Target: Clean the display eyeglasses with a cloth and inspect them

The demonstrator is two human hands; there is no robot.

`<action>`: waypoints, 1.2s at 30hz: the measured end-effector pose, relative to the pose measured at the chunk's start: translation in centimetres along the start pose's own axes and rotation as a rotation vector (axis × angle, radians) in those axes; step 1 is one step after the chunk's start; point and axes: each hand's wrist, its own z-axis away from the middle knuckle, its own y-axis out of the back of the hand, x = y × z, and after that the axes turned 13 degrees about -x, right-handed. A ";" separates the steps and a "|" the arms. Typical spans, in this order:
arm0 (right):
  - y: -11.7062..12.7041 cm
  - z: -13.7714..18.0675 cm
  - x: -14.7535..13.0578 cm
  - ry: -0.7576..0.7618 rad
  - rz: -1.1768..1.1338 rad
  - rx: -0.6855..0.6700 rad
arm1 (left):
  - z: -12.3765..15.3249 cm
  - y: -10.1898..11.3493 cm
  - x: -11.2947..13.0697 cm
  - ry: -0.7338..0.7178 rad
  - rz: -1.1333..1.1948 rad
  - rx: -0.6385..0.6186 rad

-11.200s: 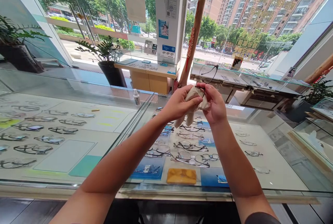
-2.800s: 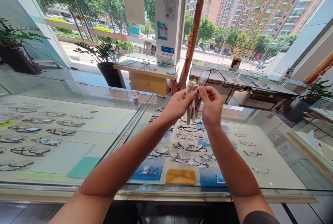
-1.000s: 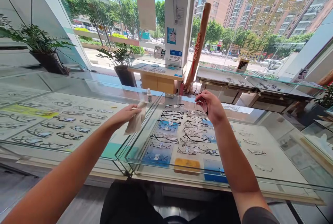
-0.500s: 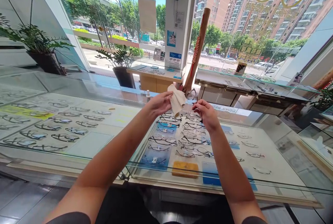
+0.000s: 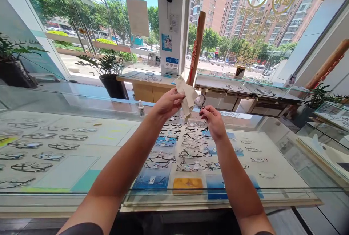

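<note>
My left hand [image 5: 167, 104] is closed on a beige cleaning cloth [image 5: 185, 94], held up above the glass counter. My right hand [image 5: 214, 121] pinches a pair of thin dark-framed glasses [image 5: 201, 104] by the frame, just right of the cloth. The cloth touches or overlaps one lens. Both hands are raised over the display case [image 5: 283, 176], which holds several rows of glasses [image 5: 191, 153] under its glass top.
A small white bottle [image 5: 141, 108] stands on the counter left of my hands. A second display case [image 5: 89, 144] with more frames lies to the left. A yellow pad [image 5: 187, 184] sits inside the near case. Potted plants [image 5: 110, 71], a pillar and street windows stand behind.
My left hand swung from the left case back to the glasses with the cloth, and now presses it against the lens. The view shifted slightly.
</note>
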 end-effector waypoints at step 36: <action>-1.7 1.5 -0.6 0.096 0.151 -0.088 | 0.7 -1.4 -2.3 -0.153 -0.130 0.026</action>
